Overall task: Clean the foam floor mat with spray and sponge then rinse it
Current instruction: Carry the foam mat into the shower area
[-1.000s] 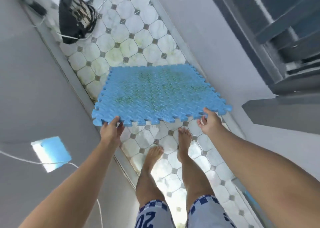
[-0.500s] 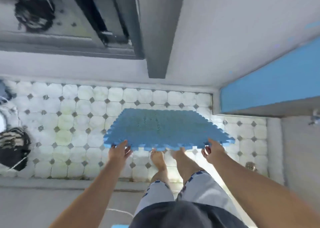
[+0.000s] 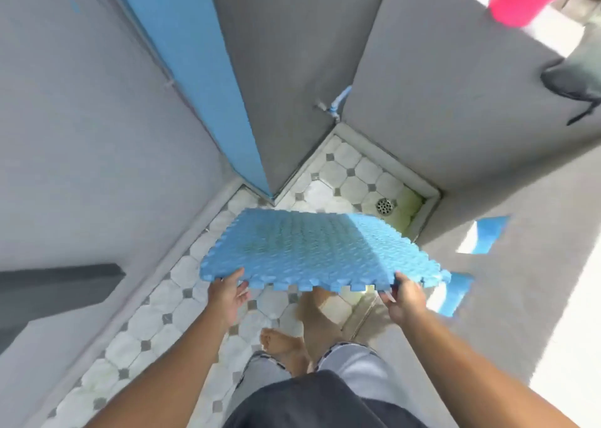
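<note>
While the foam floor mat (image 3: 320,249) is carried clear of the tiled floor (image 3: 182,301), it lies roughly level in front of the person, held at its near toothed edge and extending away from the body toward the corner. The left hand (image 3: 226,297) is closed on the near left corner, thumb on the upper face and fingers curled beneath; the right hand (image 3: 405,299) is closed on the near right corner in the same manner. Both grips sit on one edge, so the whole panel projects forward of them unsupported, and neither hand is nearer the mat than the other. The mat appears close to square, so no clear long axis can be stated; its far edge points toward the floor drain (image 3: 385,205), which lies just beyond and slightly right of the far right corner. A wall tap (image 3: 331,109) is mounted above that corner of the floor. The upper face shows a faint greenish patch left of centre; the right part is in sunlight. Judged from this layout, the coming move is to lower the mat onto the tiles near the drain, far edge first. No spray bottle or sponge is visible, so cleaning appears not yet started. Expect the free far edge to droop.
</note>
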`<move>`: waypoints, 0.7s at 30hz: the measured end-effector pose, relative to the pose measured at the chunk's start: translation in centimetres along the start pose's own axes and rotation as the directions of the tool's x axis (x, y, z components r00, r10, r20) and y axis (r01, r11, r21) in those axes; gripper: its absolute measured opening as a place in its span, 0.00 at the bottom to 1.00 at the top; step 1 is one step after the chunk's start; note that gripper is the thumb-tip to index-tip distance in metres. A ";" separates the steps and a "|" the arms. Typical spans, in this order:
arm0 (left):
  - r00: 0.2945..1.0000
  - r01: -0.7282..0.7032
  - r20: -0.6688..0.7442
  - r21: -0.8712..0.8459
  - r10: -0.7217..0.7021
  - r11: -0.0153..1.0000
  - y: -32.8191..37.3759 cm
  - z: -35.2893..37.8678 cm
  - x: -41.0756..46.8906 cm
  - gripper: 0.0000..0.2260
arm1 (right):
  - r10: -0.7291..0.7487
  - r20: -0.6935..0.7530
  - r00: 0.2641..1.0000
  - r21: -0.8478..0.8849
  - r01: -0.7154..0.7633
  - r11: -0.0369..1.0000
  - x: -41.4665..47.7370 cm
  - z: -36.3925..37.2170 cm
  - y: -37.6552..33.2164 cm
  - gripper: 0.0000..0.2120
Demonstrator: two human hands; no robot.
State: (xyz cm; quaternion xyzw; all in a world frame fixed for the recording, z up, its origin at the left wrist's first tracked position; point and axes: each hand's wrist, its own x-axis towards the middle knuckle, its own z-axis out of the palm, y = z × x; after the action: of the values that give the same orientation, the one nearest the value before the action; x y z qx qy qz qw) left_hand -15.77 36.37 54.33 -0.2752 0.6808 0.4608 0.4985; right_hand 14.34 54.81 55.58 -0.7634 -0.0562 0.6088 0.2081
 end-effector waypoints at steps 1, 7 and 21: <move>1.000 -0.011 0.018 0.054 0.010 0.998 0.8 2.1 0.2 0.14 | 0.016 -0.009 1.000 0.052 -0.016 0.999 0.8 -0.8 -0.7 0.10; 0.999 -0.022 0.046 0.251 0.011 0.968 4.8 11.7 2.1 0.11 | 0.015 -0.126 0.992 0.232 0.015 0.973 4.5 -2.1 -4.8 0.10; 0.990 -0.084 0.136 0.433 0.028 0.898 12.3 27.9 8.6 0.14 | 0.086 -0.263 0.961 0.552 0.077 0.830 11.9 1.2 -9.5 0.17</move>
State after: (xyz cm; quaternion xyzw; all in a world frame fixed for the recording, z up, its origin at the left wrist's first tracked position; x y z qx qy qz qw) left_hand -17.14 67.51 48.51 -0.1067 0.7415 0.3268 0.5761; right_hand 17.79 67.74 48.27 -0.7470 0.1549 0.4865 0.4257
